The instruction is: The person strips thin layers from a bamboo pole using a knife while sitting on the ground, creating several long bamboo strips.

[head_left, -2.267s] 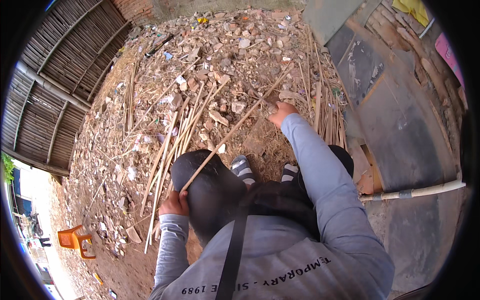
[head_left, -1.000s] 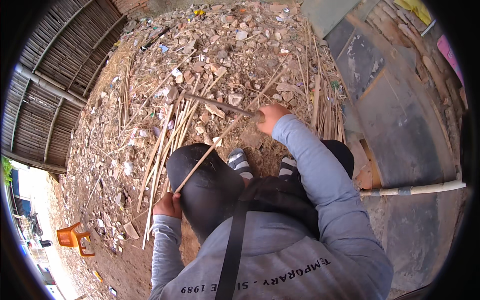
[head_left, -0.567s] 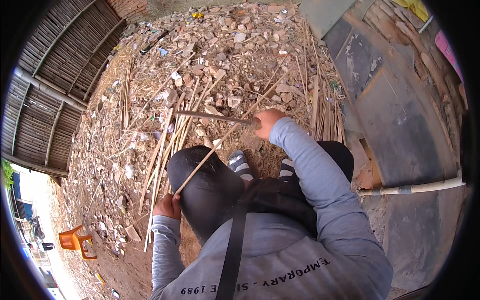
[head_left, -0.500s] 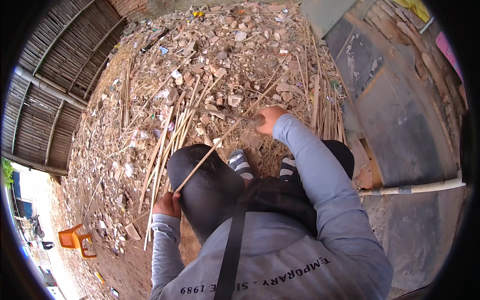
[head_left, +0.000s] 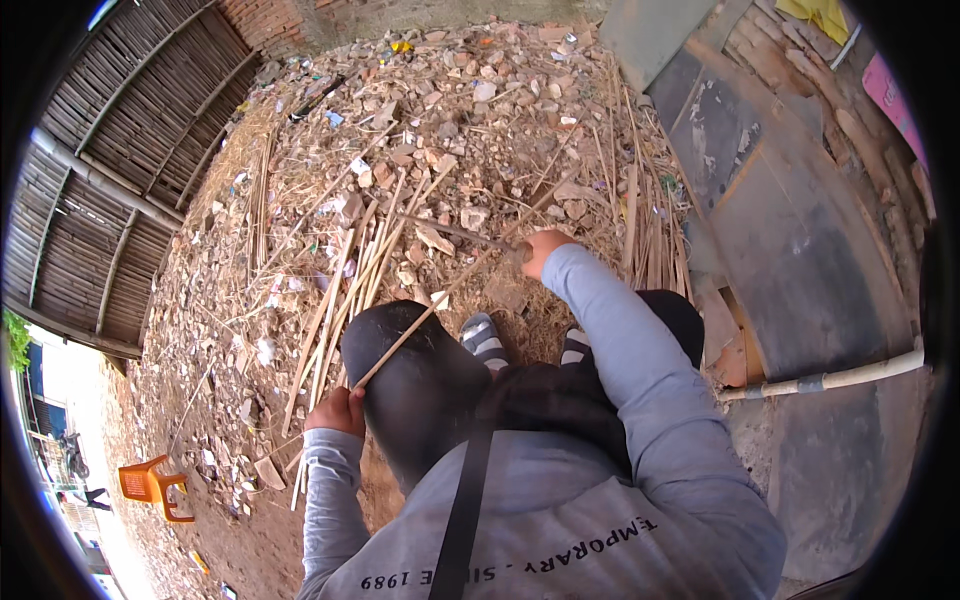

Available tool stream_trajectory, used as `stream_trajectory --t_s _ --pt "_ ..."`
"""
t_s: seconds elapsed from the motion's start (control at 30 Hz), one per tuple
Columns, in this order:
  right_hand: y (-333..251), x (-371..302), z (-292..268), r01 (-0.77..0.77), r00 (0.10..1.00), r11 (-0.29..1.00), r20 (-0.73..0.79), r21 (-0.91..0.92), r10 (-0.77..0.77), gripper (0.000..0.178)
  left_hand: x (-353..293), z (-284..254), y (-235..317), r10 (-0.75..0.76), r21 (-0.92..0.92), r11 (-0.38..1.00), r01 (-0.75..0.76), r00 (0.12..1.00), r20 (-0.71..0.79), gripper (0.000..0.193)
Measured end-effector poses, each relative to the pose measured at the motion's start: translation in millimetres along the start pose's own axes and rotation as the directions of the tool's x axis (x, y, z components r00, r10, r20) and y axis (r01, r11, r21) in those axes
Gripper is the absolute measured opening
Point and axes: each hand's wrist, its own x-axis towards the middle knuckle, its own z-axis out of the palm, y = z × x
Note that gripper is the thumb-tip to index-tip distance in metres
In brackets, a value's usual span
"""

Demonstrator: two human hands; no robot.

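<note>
My left hand [head_left: 338, 412], beside my left knee, is closed on one end of a long bamboo strip [head_left: 398, 342]. The strip slants up across the knee, far and to the right. My right hand [head_left: 545, 248] is closed round the handle of a long, thin-bladed knife [head_left: 462, 232]. Its blade points left and crosses the strip near the handle; whether the two touch, I cannot tell. Left of my knees lies a loose bundle of pale bamboo strips [head_left: 345, 290].
Stony rubble [head_left: 450, 130] with litter covers the ground. More bamboo strips [head_left: 640, 220] lie at right, beside dark, worn panels [head_left: 800, 270] and a pale pole [head_left: 840, 378]. A woven bamboo wall [head_left: 120, 110] stands left, and an orange plastic chair [head_left: 150, 483] is at lower left.
My right hand and the knife have shifted slightly down and to the right, along the strip toward me. My left hand keeps its hold beside the knee. The whole view has tilted a little.
</note>
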Motion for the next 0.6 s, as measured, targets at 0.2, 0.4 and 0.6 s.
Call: stream_trajectory --t_s 0.2,0.4,0.6 --pt "-37 -23 -15 0.110 0.991 0.994 -0.067 -0.025 -0.112 0.041 -8 14 -20 -0.023 -0.051 0.998 0.023 1.000 -0.004 0.040" --pt "26 5 -14 -0.114 0.970 0.978 -0.193 0.176 0.148 0.035 2 1 -5 0.023 -0.006 1.000 -0.022 1.000 0.007 0.041" --pt "-39 -26 -15 0.068 0.998 0.990 -0.013 0.125 -0.067 0.029 -3 13 -16 0.030 0.006 1.000 -0.030 0.999 -0.011 0.039"
